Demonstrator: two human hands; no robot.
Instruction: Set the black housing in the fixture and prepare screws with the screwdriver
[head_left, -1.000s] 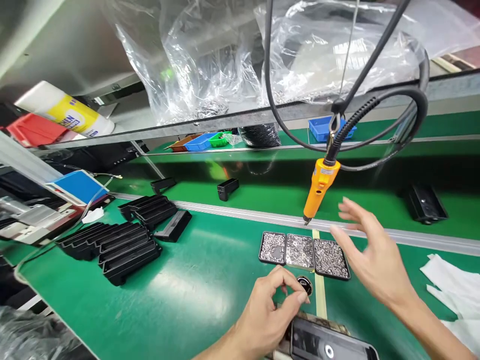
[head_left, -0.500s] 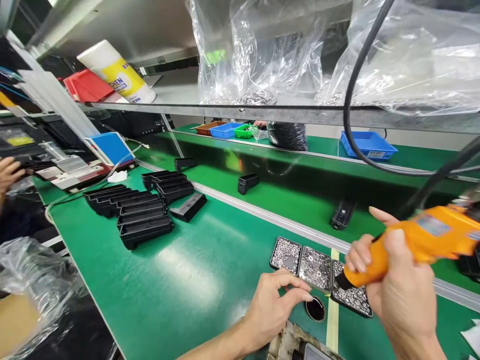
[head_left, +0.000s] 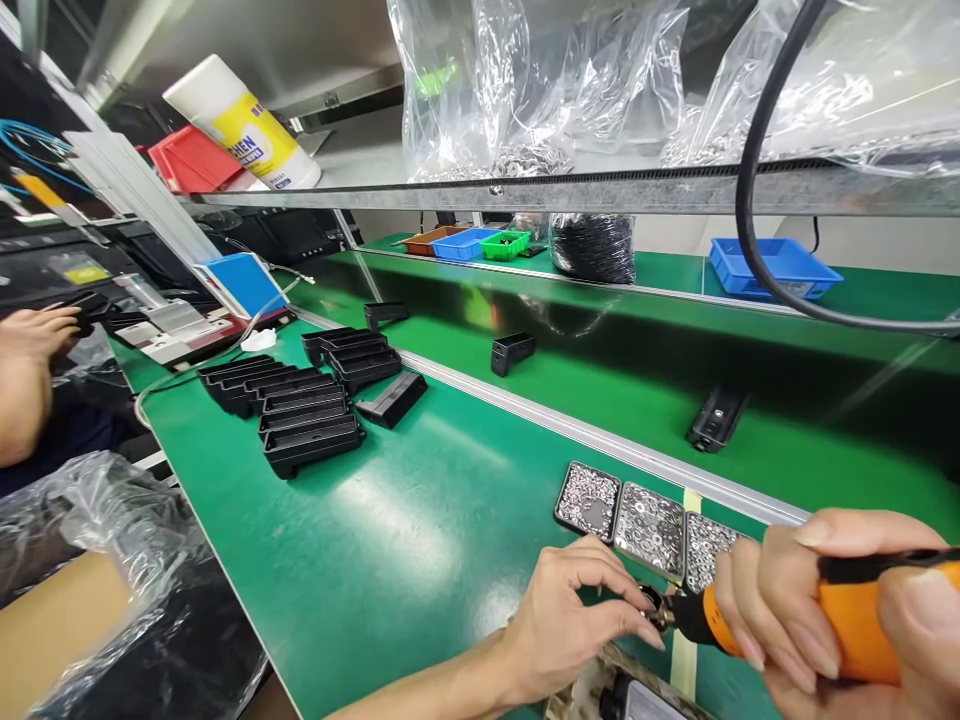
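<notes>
Head view: my right hand (head_left: pixel 832 610) wraps tight around the orange screwdriver (head_left: pixel 795 625), tip low by the trays of screws (head_left: pixel 649 515) on the green counter (head_left: pixel 420 520). My left hand (head_left: pixel 574 625) pinches fingertips together at the tip; held item too small to tell.

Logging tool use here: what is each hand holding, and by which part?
The right hand grips the orange screwdriver around its body. The left hand pinches something small at the bit; unclear what.
</notes>
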